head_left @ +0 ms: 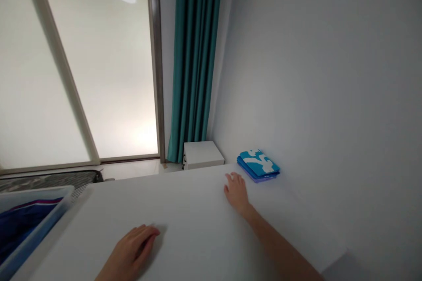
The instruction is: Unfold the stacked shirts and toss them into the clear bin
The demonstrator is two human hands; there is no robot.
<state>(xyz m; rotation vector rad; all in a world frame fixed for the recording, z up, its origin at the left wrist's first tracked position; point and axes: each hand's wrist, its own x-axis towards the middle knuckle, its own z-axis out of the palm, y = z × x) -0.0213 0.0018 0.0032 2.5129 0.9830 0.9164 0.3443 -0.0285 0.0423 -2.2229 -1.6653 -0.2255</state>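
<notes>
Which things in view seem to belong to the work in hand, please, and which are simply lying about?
Likely in use:
folded blue fabric, near the right hand
white table, beneath that hand and the left hand
perhaps the bin with dark blue cloth

Likely just there:
green curtain
white cabinet
sliding door

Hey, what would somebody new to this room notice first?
Probably the tall teal curtain, hanging beside the bright frosted panels. Next, the folded blue-and-white cloth on the white table, near the wall, with the right hand close beside it.
</notes>
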